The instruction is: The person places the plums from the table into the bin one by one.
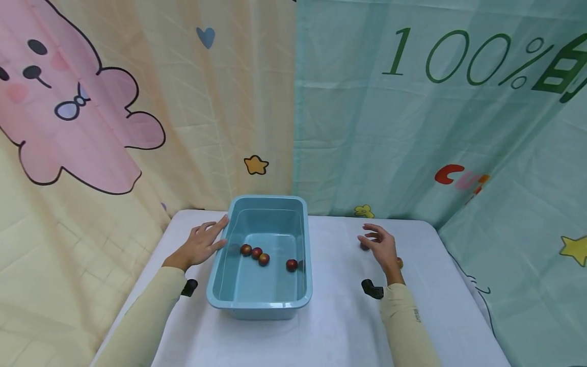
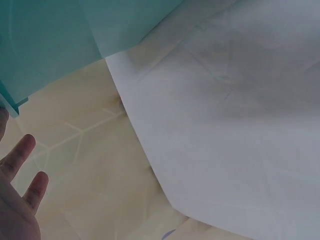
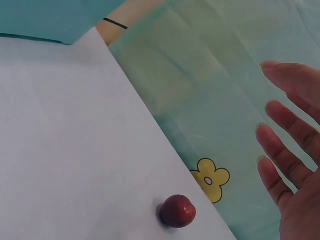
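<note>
A light blue plastic basin (image 1: 259, 305) stands on the table, with several small dark red plums (image 1: 263, 260) on its floor. My left hand (image 1: 199, 245) touches the basin's left rim with fingers spread; the left wrist view shows its fingertips (image 2: 36, 192) beside the basin wall (image 2: 55, 40). To the right of the basin, my right hand (image 1: 383, 248) hovers over the table with its fingers loosely bent and nothing between them. One plum (image 3: 178, 211) lies below that hand, partly hidden by it in the head view. Another reddish-yellow fruit (image 1: 400, 263) shows behind the right wrist.
A white cloth (image 1: 339, 306) covers the table. Patterned curtains (image 1: 257, 102) hang behind the table's back edge and along both sides. Black wrist mounts (image 1: 372, 289) stick out from both forearms.
</note>
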Motion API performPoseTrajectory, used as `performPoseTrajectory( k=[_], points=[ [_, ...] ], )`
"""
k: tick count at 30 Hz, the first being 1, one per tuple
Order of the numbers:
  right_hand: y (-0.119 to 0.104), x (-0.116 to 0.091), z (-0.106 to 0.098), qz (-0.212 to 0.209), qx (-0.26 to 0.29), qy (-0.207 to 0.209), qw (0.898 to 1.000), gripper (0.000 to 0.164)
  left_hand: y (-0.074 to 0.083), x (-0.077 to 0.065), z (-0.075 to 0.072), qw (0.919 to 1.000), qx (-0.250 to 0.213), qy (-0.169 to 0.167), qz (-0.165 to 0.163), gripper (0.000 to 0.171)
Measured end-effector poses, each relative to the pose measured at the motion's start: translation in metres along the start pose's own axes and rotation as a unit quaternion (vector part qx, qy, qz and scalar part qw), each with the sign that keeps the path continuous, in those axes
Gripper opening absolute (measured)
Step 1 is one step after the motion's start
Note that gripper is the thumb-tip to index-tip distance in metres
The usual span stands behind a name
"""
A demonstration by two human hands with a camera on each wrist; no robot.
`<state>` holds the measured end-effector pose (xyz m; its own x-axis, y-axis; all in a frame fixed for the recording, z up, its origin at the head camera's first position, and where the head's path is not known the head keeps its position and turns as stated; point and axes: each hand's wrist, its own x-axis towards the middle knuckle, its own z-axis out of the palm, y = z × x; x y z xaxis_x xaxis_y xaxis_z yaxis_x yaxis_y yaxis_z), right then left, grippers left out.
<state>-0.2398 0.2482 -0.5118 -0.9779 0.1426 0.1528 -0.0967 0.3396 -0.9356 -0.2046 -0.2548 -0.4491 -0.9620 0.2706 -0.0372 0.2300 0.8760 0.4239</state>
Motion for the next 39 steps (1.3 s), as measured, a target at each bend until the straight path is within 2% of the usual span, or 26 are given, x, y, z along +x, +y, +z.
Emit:
performPoseTrajectory(
  k=[2, 5, 8, 9, 14, 15, 16, 17, 21, 22, 23, 28, 32, 39],
  points=[
    [0.012, 0.002, -0.001, -0.019, 0.021, 0.007, 1.0, 0.049, 0.0, 0.0, 0.0, 1.0, -0.001, 0.001, 0.002, 0.077],
    [0.017, 0.002, -0.004, -0.022, 0.024, 0.012, 0.999, 0.048, 0.001, 0.0, -0.001, 1.0, -0.003, -0.001, 0.0, 0.078],
    [0.01, 0.0, -0.006, 0.021, 0.015, 0.009, 1.0, 0.048, 0.001, 0.0, -0.002, 1.0, -0.004, -0.003, -0.002, 0.078],
    [0.003, -0.002, -0.007, 0.048, -0.001, 0.009, 0.999, 0.048, 0.0, 0.0, -0.002, 1.0, -0.003, -0.003, 0.0, 0.078],
    [0.089, 0.032, -0.006, 0.045, -0.027, 0.043, 0.998, 0.052, -0.001, 0.001, -0.003, 0.9998, 0.004, 0.001, 0.02, 0.075],
    [0.093, 0.031, -0.007, 0.03, -0.009, 0.039, 0.999, 0.05, -0.001, 0.001, -0.003, 0.9997, 0.005, 0.001, 0.024, 0.074],
    [0.11, 0.037, -0.008, 0.021, -0.012, 0.047, 0.999, 0.051, -0.001, 0.001, -0.002, 0.9997, 0.005, 0.001, 0.026, 0.073],
    [0.113, 0.038, -0.009, 0.036, -0.012, 0.046, 0.998, 0.053, -0.001, 0.001, -0.002, 0.9996, 0.004, 0.0, 0.026, 0.072],
    [0.114, 0.034, -0.013, 0.056, -0.009, 0.054, 0.997, 0.056, -0.001, 0.002, -0.001, 0.9995, -0.002, 0.001, 0.03, 0.068],
    [0.128, 0.04, -0.014, 0.071, -0.027, 0.066, 0.995, 0.06, -0.001, 0.002, -0.001, 0.9995, -0.002, 0.002, 0.03, 0.068],
    [0.129, 0.038, -0.014, 0.078, -0.026, 0.069, 0.994, 0.062, -0.001, 0.002, -0.001, 0.9995, -0.001, 0.002, 0.031, 0.068],
    [0.13, 0.032, -0.021, 0.099, -0.026, 0.079, 0.992, 0.057, -0.001, 0.002, -0.001, 0.9994, -0.003, 0.003, 0.033, 0.068],
    [0.128, 0.026, -0.025, 0.106, -0.021, 0.086, 0.99, 0.05, -0.001, 0.002, -0.002, 0.9995, -0.006, 0.004, 0.032, 0.068],
    [0.115, 0.01, -0.032, 0.126, -0.007, 0.092, 0.988, 0.054, -0.001, 0.002, -0.004, 0.9982, 0.004, 0.01, 0.059, 0.067]
  ],
)
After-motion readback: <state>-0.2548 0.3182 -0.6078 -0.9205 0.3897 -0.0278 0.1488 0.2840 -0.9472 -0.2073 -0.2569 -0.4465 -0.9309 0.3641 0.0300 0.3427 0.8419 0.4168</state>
